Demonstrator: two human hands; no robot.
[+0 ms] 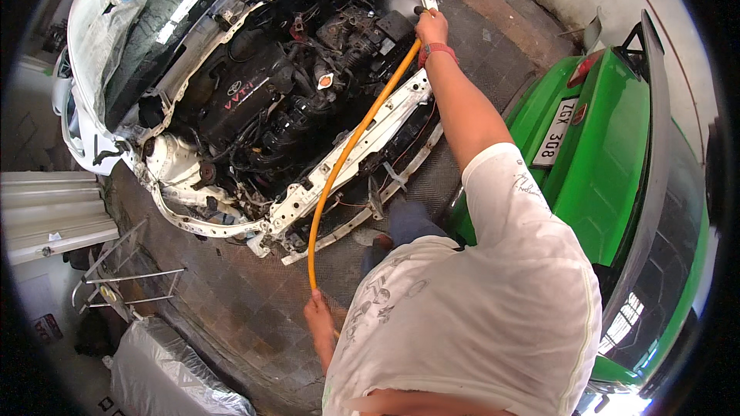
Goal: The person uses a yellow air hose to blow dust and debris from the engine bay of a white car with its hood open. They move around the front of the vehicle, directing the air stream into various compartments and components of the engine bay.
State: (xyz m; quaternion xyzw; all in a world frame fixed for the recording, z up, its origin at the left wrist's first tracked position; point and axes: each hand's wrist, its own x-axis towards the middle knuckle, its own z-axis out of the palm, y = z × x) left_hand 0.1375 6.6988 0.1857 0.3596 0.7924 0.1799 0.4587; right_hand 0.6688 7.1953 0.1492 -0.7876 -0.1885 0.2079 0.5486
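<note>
Now the right hand is gripping the orange hose nozzle above the engine bay; the left hand is clasping the hose lower down.

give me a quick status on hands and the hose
Right hand shut on orange hose end, over open engine bay. Left hand gripping hose low. Green car close on the right.

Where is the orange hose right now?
In the head view, the orange hose runs from the left hand low down, up across the white car's front frame to the right hand over the engine bay.
</note>
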